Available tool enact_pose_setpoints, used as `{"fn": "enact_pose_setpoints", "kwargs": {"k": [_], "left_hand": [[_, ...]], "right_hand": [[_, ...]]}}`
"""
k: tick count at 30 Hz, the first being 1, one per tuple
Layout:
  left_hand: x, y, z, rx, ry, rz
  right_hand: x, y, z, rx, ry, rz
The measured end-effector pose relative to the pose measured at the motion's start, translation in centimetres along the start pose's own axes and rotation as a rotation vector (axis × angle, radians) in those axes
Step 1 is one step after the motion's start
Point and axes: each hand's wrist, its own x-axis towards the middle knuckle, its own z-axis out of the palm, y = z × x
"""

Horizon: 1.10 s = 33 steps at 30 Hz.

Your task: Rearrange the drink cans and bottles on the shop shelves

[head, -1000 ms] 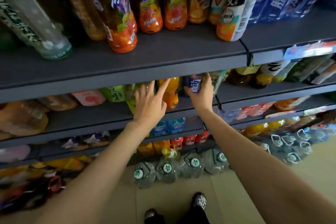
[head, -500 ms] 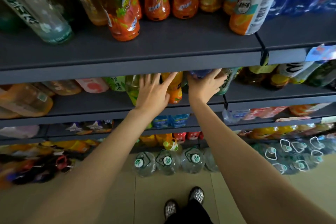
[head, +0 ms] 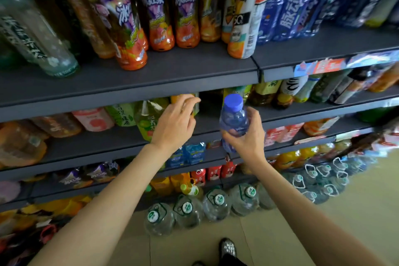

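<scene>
Shelving: dark grey shelves point(head: 129, 84), bottles above and beyond both hands.
Floor: beige tiles point(head: 280, 233), water jugs point(head: 187, 209) below.
Right hand point(head: 248, 138): grips blue bottle point(head: 234, 121), clear of the shelf.
Left hand point(head: 174, 123): fingers loosely curled, touching orange bottle point(head: 183, 98).

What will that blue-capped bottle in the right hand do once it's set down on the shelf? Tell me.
The blue bottle looks small, so probably light. Its clear ribbed plastic likely flexes under the right hand. Tall and narrow, it may tip if nudged, and would roll if it fell sideways on the flat shelf.
</scene>
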Motion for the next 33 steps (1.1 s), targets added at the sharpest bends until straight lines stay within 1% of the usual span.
{"fn": "enact_pose_setpoints", "kwargs": {"k": [3, 6, 10, 12, 14, 16, 19, 22, 24, 27, 29, 31, 33], "left_hand": [[2.9, 2.8, -1.1, -0.017, 0.132, 0.094], [6.3, 6.0, -1.6, -0.072, 0.199, 0.142], [9.9, 10.0, -1.1, -0.053, 0.182, 0.174], [11.6, 11.7, -0.4, -0.044, 0.145, 0.133], [13.5, 13.3, 0.6, -0.029, 0.106, 0.071], [15.3, 15.0, 1.8, 0.004, 0.072, 0.014], [18.4, 16.9, 3.9, 0.034, 0.000, -0.109], [21.2, 18.9, 5.9, 0.022, -0.019, -0.236], [22.9, 20.2, 7.1, 0.031, -0.044, -0.297], [25.2, 21.7, 8.8, -0.004, -0.093, -0.365], [26.5, 22.4, 9.9, -0.029, -0.109, -0.386], [27.7, 22.7, 11.0, -0.027, -0.124, -0.404], [28.4, 22.7, 12.0, -0.025, -0.127, -0.426]], "right_hand": [[0.8, -2.3, -4.9, -0.063, 0.088, -0.149], [3.7, -5.1, -9.3, -0.007, 0.218, -0.251], [9.8, -8.4, -14.0, 0.097, 0.393, -0.352], [13.0, -8.6, -16.2, 0.100, 0.414, -0.393], [16.0, -7.8, -18.1, 0.072, 0.373, -0.412], [18.8, -6.0, -20.1, 0.021, 0.313, -0.381], [22.3, -2.5, -22.7, 0.002, 0.306, -0.258], [25.8, 0.2, -25.1, 0.017, 0.306, -0.150], [28.0, 1.0, -26.4, 0.009, 0.244, -0.136], [30.0, 2.0, -27.5, -0.015, 0.099, -0.151], [30.4, 4.2, -27.8, -0.102, -0.031, -0.149], [30.4, 7.2, -27.7, -0.304, -0.139, -0.088], [30.2, 9.3, -27.6, -0.441, -0.178, -0.091]]}}
